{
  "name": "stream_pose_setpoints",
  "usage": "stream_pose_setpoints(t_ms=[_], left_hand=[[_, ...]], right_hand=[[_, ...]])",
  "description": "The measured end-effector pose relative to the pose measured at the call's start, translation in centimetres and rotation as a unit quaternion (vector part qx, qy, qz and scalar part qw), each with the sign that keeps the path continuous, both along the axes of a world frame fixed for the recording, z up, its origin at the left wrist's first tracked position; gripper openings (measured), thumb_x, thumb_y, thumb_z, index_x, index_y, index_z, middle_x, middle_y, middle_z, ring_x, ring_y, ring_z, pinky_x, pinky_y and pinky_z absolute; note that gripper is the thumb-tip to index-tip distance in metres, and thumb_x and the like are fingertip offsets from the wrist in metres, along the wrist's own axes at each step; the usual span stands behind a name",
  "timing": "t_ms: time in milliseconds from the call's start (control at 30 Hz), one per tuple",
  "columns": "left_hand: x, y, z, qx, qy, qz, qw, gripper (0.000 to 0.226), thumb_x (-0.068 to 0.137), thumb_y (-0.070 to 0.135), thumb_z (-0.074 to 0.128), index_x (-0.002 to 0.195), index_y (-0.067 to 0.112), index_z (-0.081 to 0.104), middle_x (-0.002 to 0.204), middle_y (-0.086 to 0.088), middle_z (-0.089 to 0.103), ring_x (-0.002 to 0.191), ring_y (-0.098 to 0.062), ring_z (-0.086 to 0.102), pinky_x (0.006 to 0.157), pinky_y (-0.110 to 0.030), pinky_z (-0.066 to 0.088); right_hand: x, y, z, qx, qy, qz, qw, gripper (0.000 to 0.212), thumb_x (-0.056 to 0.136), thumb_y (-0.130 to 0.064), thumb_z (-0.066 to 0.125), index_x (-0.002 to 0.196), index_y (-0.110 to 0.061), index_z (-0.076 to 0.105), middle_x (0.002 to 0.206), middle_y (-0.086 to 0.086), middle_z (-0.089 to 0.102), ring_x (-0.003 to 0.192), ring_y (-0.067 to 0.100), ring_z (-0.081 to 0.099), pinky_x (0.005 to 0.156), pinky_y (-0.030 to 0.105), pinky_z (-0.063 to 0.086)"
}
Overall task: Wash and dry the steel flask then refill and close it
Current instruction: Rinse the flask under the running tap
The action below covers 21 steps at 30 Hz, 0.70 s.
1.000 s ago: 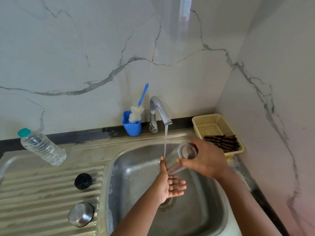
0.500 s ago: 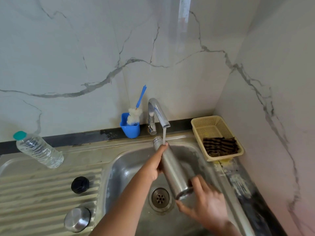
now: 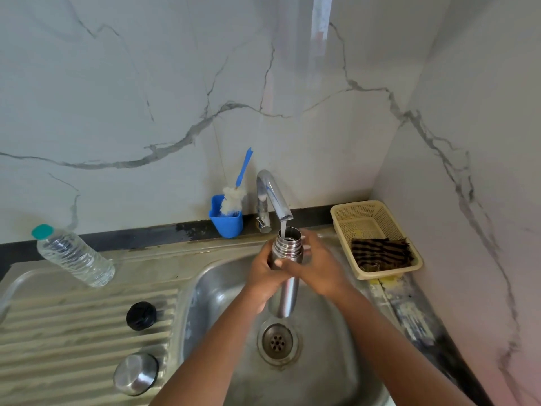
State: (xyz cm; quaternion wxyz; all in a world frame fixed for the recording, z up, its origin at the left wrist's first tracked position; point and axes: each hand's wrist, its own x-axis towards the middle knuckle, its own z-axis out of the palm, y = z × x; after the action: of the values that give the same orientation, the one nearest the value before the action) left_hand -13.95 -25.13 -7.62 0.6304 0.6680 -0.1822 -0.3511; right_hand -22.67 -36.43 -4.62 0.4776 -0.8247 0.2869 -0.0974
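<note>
Nearest me lay one steel cap (image 3: 136,374) and one black stopper (image 3: 141,315) on the drainboard; beyond, my left hand (image 3: 265,269) and right hand (image 3: 317,266) both clasped the single flask (image 3: 286,259) upright over the sink (image 3: 205,288). Under the one tap (image 3: 273,194), wet steel might slip, I judged; farther back stood one water bottle (image 3: 74,254), one brush (image 3: 234,194), one basket (image 3: 374,218).

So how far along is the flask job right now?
Done: the black stopper and steel cap are off, lying on the drainboard. In hand: both hands, left hand and right hand, hold the steel flask upright under the running tap. Left: drying, refilling, closing.
</note>
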Motion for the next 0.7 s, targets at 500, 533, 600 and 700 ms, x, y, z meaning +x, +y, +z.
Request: stream_pose_setpoints(t_ms=[500,533,600,700], left_hand=[[0.9,2.4,-0.9,0.053,-0.035,-0.004,0.998,0.083,0.075,-0.007,0.078,0.140,0.029,0.041,0.128,0.006,0.060,0.123,-0.007,0.053,0.105,-0.036,0.047],[1.1,2.5,-1.0,0.058,-0.044,-0.003,0.997,0.081,0.073,-0.006,0.080,0.137,0.031,0.044,0.126,0.008,0.061,0.120,-0.002,0.053,0.104,-0.033,0.048],[1.0,2.8,-0.9,0.064,-0.047,-0.010,0.997,0.081,0.070,0.002,0.085,0.133,0.035,0.048,0.127,0.011,0.061,0.120,0.001,0.051,0.101,-0.028,0.046],[1.1,3.0,-1.3,0.059,-0.039,-0.010,0.997,0.079,0.066,0.006,0.089,0.129,0.034,0.051,0.129,0.011,0.062,0.124,-0.002,0.051,0.101,-0.028,0.043]], right_hand=[[2.6,1.2,-1.3,-0.093,0.058,0.019,0.994,0.054,0.072,-0.043,0.077,0.116,-0.029,0.049,0.105,-0.005,0.066,0.097,0.017,0.063,0.079,0.034,0.051],[2.6,1.2,-1.0,-0.079,0.050,0.029,0.995,0.054,0.071,-0.041,0.078,0.114,-0.031,0.049,0.104,-0.007,0.066,0.096,0.016,0.063,0.079,0.034,0.052],[2.5,1.0,-0.6,-0.073,0.064,0.045,0.994,0.054,0.070,-0.039,0.078,0.115,-0.032,0.050,0.099,-0.009,0.065,0.090,0.014,0.063,0.074,0.031,0.049],[2.6,1.2,-0.4,-0.132,0.073,0.025,0.988,0.054,0.072,-0.039,0.075,0.119,-0.028,0.050,0.101,-0.005,0.065,0.092,0.018,0.062,0.076,0.031,0.047]])
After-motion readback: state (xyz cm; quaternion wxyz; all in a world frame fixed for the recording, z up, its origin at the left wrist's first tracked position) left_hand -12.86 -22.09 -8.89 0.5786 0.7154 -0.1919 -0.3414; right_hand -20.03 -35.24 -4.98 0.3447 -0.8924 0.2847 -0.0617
